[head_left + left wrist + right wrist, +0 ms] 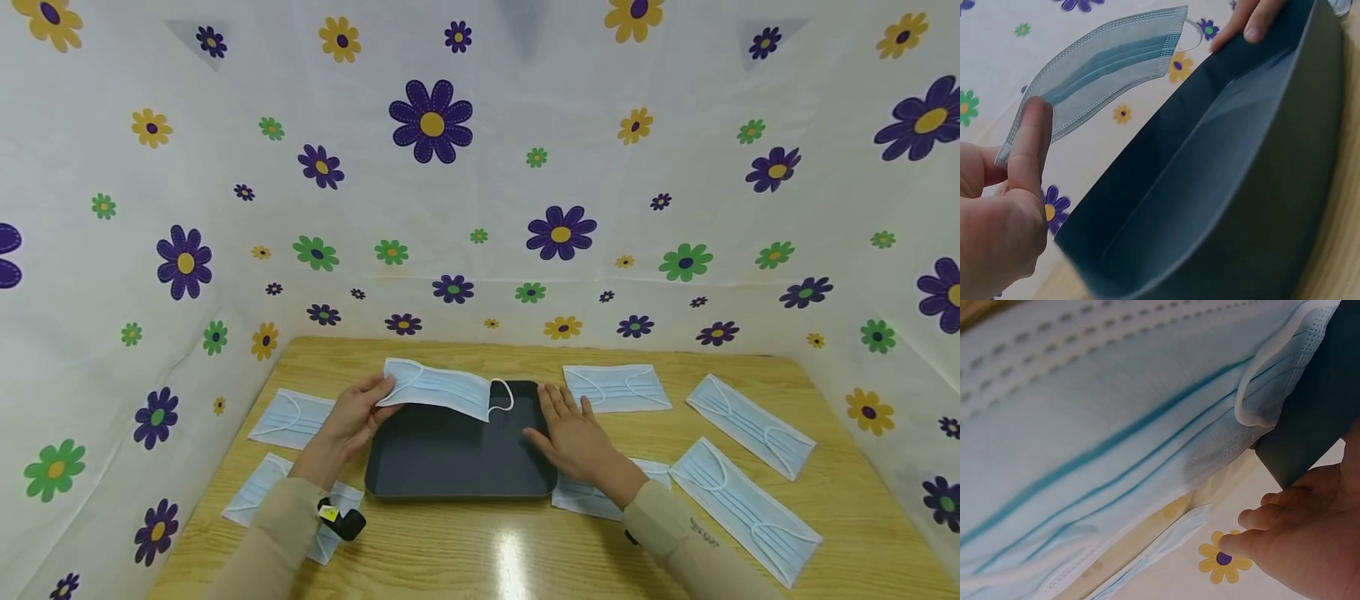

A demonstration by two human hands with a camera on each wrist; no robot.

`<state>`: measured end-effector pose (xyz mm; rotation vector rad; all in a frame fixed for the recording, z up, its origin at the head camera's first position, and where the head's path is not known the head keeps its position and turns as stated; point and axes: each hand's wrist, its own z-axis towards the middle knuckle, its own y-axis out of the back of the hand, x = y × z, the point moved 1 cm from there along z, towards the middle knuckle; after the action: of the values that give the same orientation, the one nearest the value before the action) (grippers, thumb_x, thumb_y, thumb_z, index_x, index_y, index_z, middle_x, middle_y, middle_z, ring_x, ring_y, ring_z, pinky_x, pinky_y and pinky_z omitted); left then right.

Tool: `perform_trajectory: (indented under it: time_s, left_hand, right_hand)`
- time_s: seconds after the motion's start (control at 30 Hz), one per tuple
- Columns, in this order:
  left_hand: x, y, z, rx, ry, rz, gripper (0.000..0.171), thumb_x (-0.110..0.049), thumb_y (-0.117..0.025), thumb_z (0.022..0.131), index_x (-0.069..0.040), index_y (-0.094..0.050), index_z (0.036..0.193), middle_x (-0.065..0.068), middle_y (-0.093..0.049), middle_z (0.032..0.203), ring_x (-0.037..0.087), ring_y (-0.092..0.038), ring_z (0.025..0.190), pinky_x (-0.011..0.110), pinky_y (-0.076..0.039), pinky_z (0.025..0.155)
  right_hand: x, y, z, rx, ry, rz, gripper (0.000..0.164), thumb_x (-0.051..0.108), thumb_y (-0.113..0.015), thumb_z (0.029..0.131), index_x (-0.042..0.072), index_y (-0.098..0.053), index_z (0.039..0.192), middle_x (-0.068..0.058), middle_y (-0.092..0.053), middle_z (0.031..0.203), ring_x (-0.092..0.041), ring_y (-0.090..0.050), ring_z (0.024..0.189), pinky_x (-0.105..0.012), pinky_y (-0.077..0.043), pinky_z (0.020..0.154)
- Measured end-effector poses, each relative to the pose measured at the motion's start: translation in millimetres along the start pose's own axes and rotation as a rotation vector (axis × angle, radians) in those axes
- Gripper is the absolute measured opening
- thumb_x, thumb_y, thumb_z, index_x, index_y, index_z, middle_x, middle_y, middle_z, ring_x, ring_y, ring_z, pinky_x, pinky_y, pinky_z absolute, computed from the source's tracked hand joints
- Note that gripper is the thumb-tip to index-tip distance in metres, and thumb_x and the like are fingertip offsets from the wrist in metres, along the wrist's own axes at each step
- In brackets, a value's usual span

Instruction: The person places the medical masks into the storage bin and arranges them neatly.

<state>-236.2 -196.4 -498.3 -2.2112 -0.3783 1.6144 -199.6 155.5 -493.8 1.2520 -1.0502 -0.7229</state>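
A pale blue face mask (441, 390) with white ear loops is held by one end in my left hand (354, 427). Thumb and fingers pinch that end, while the rest extends rightward over the back of a dark grey tray (461, 467). In the left wrist view the mask (1100, 72) arches up from the fingertips, above the tray's wall (1297, 181). My right hand (581, 442) lies with straight fingers at the tray's right side. From the right wrist, this hand (1310, 531) shows beside the tray wall (1316, 412), and a mask (1104, 419) fills much of the view.
Right of the tray lie several masks: one at the back (618, 388), two slanted ones (750, 427) (746, 510), and one partly under my right wrist (588, 500). More masks (288, 419) lie left, some behind my left forearm. A flowered cloth (495, 183) encloses the wooden table (450, 550).
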Motion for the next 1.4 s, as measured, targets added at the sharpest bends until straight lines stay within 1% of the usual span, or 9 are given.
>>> perform_trajectory:
  time_s: [0.2,0.33,0.43,0.6,0.87,1.13,1.2,1.33,1.4]
  left_hand:
    - [8.9,-13.5,-6.0,0.049,0.003,0.056,0.049,-0.014,-0.053,0.104,0.006,-0.036,0.145,0.004,-0.062,0.11,0.01,-0.07,0.097,0.023,-0.056,0.087]
    - [14.7,-19.4,-10.3,0.065,0.002,0.136,0.049,-0.014,-0.054,0.103,0.008,-0.039,0.144,0.005,-0.062,0.111,0.012,-0.071,0.095,0.026,-0.057,0.083]
    - [18.8,-21.9,-13.6,0.055,-0.012,0.247,0.046,-0.013,-0.056,0.103,0.008,-0.045,0.141,0.007,-0.067,0.109,0.013,-0.072,0.09,0.028,-0.059,0.079]
    - [22.6,-26.3,-20.6,0.033,-0.058,0.507,0.042,-0.014,-0.06,0.1,0.008,-0.053,0.136,0.017,-0.073,0.106,0.016,-0.073,0.08,0.032,-0.061,0.069]
    - [25.2,-28.9,-32.7,0.064,-0.115,0.893,0.042,-0.015,-0.063,0.098,0.013,-0.059,0.129,0.027,-0.07,0.11,0.026,-0.074,0.084,0.034,-0.061,0.062]
    - [11.9,-35.6,-43.0,0.03,-0.162,1.112,0.031,-0.018,-0.066,0.096,0.009,-0.072,0.11,0.015,-0.074,0.078,0.021,-0.071,0.061,0.032,-0.058,0.057]
    - [11.1,-37.5,-44.0,0.017,-0.193,1.165,0.029,-0.018,-0.067,0.095,0.006,-0.073,0.111,0.01,-0.074,0.075,0.017,-0.067,0.058,0.029,-0.055,0.056]
    - [11.6,-44.2,-45.3,-0.004,-0.318,1.275,0.027,-0.018,-0.068,0.094,0.003,-0.074,0.109,0.003,-0.067,0.063,0.011,-0.054,0.05,0.029,-0.048,0.052]
    - [13.0,-49.7,-45.6,-0.008,-0.376,1.308,0.027,-0.018,-0.069,0.094,0.002,-0.074,0.111,0.001,-0.067,0.066,0.009,-0.053,0.051,0.029,-0.048,0.054]
  right_hand:
    - [1,1,0,-0.005,0.001,-0.009,0.08,0.052,-0.044,0.103,-0.003,-0.02,0.156,-0.023,-0.024,0.161,-0.043,-0.021,0.149,-0.068,-0.02,0.114]
    - [1,1,0,-0.008,-0.002,-0.023,0.08,0.052,-0.043,0.103,-0.003,-0.021,0.156,-0.022,-0.024,0.161,-0.043,-0.021,0.149,-0.068,-0.02,0.114]
    - [1,0,0,-0.003,-0.003,-0.03,0.079,0.051,-0.044,0.103,-0.003,-0.021,0.156,-0.022,-0.024,0.161,-0.043,-0.021,0.149,-0.069,-0.02,0.114]
    - [1,-2,1,0.006,-0.007,-0.041,0.079,0.052,-0.043,0.103,-0.004,-0.021,0.156,-0.022,-0.024,0.161,-0.043,-0.021,0.149,-0.068,-0.019,0.114]
    - [2,-1,1,0.005,-0.004,-0.032,0.092,0.062,-0.046,0.098,-0.004,-0.02,0.156,-0.024,-0.023,0.161,-0.045,-0.021,0.148,-0.069,-0.019,0.114]
    - [4,2,2,-0.003,0.007,-0.044,0.089,0.058,-0.049,0.099,-0.006,-0.022,0.155,-0.026,-0.025,0.159,-0.046,-0.023,0.147,-0.069,-0.021,0.113]
    - [4,2,2,-0.007,0.009,-0.057,0.086,0.056,-0.048,0.1,-0.006,-0.023,0.155,-0.026,-0.026,0.159,-0.045,-0.024,0.147,-0.069,-0.022,0.113]
    - [4,1,2,-0.007,0.004,-0.062,0.088,0.06,-0.046,0.099,-0.005,-0.022,0.155,-0.024,-0.025,0.16,-0.044,-0.023,0.148,-0.068,-0.02,0.114]
    - [4,0,2,0.003,-0.008,-0.063,0.093,0.064,-0.045,0.097,-0.004,-0.021,0.156,-0.023,-0.024,0.161,-0.043,-0.022,0.148,-0.067,-0.019,0.115]
